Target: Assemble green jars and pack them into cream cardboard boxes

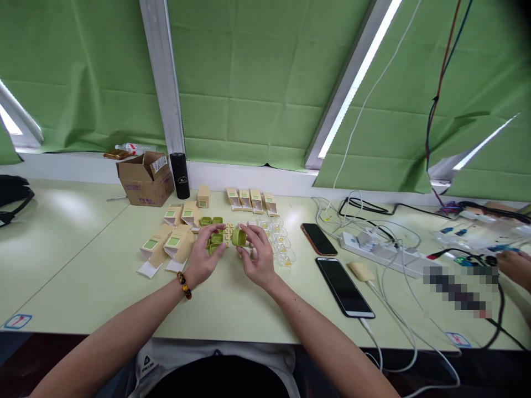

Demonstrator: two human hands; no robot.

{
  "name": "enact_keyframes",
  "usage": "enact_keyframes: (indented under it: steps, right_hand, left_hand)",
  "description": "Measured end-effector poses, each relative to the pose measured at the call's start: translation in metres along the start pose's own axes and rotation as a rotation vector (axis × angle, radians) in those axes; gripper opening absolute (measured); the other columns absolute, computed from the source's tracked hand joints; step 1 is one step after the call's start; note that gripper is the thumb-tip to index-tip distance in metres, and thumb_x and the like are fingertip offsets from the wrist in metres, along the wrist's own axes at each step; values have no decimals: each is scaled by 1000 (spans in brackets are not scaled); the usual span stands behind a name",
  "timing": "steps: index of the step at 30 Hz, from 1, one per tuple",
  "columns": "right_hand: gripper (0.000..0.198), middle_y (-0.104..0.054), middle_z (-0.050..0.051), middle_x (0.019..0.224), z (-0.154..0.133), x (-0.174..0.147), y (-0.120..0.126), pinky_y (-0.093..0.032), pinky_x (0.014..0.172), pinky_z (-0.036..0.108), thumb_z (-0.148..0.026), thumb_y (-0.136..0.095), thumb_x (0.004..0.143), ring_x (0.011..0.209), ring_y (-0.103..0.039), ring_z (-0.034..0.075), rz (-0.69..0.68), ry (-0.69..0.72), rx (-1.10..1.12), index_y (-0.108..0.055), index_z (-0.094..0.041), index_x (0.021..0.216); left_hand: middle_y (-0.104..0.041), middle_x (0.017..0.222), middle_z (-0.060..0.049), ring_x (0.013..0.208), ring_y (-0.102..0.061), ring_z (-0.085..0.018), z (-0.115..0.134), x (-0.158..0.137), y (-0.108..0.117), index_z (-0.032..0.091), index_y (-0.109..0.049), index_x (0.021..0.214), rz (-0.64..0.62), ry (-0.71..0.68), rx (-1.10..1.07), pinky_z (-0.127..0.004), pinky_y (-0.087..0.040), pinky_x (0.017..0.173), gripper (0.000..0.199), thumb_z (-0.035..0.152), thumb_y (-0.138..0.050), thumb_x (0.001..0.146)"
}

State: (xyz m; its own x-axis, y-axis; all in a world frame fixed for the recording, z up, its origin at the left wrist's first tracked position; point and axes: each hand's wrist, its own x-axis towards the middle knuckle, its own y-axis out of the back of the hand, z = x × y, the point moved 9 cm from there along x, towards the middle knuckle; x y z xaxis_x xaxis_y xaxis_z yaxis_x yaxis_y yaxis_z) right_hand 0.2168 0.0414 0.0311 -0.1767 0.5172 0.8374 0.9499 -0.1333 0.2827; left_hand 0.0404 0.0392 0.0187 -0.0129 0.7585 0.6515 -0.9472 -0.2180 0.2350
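On the bench (83, 265), the widest way in is from the left, where bare surface runs up to the cartons (178, 243). The near middle is free too, between the forearms (124, 331).

A narrow gap between the left hand (202, 260) and right hand (258, 257) leads to the small pieces (229, 235); the held cup (239, 237) juts into it. Clear cups (282, 243) block its right flank.

A bare patch lies right of the far boxes (251, 200). Farther right, phones (345, 287), a power strip (373, 251) and tangled cables (409, 301) bar the way.
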Motion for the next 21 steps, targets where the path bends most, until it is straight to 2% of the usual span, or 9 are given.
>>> enact_keyframes:
  steps: [3,5,10,18,21]
  right_hand:
    - [61,-61,15,132,-6,-2,-4,-61,104,53,-15,-61,95,127,-61,30,-32,95,-62,-48,-27,154]
    - [59,-63,15,132,-8,-3,-6,-62,103,53,-15,-62,95,127,-62,31,-38,127,-58,-47,-25,152]
    - [53,-67,16,126,-15,-3,-1,-62,101,55,-15,-66,93,123,-66,31,15,196,-47,-50,-23,143]
    - [36,-64,17,127,-22,-2,0,-64,96,49,-12,-62,95,120,-67,30,-7,258,-102,-61,-23,129]
    - [38,-62,17,129,-21,-4,-2,-65,94,48,-11,-62,95,119,-67,29,-22,272,-123,-63,-25,130]
  left_hand:
    - [-60,139,-13,132,-52,-31,18,-2,-8,26,-55,144,-80,-141,75,-52,-45,112,50,36,-68,96]
    - [-58,142,-13,136,-49,-32,22,-3,-11,28,-56,143,-101,-189,134,-55,-42,115,50,33,-70,95]
    - [-56,138,-12,134,-51,-31,15,-2,-10,28,-62,134,-80,-165,163,-55,-44,114,39,30,-69,96]
    - [-57,137,-13,134,-51,-31,14,-3,-10,28,-61,137,-87,-161,122,-53,-46,114,39,32,-66,98]
    - [-58,134,-13,131,-53,-31,17,-3,-10,27,-61,136,-76,-185,108,-53,-47,113,39,31,-65,98]
